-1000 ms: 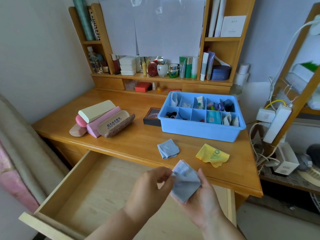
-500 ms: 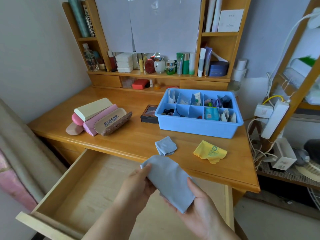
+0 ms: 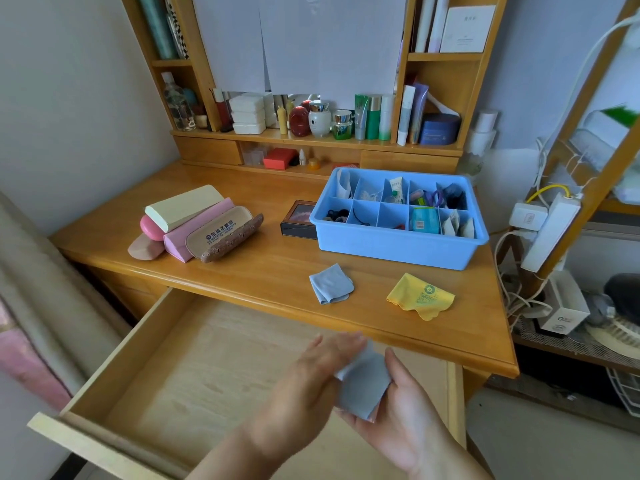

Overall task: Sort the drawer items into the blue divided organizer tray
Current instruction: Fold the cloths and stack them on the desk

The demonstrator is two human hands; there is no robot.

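From the head camera we see a grey-blue cloth (image 3: 363, 384) held between our two hands above the open drawer (image 3: 221, 362), just in front of the desk (image 3: 277, 261) edge. Our right hand (image 3: 408, 414) lies palm up under the cloth, its thumb raised along the cloth's right edge and its fingers loosely cupped beneath. Our left hand (image 3: 311, 372) lies over the cloth's left side with its fingers fairly straight and blurred, so we cannot tell whether they pinch it or only press on it. The cloth looks soft and matte, folded into a small rough rectangle, with a paler corner turned up near the left hand's fingertips. On the desk beyond, a second folded blue-grey cloth (image 3: 330, 284) lies flat, and a yellow cloth (image 3: 420, 296) with a green print lies to its right, the two apart. Behind them stands the blue divided organizer tray (image 3: 398, 251), its compartments holding small items: dark hair ties, a white tube, sachets. A small dark box (image 3: 299, 223) touches the tray's left wall, and a pile of glasses cases (image 3: 197, 226) sits further left.
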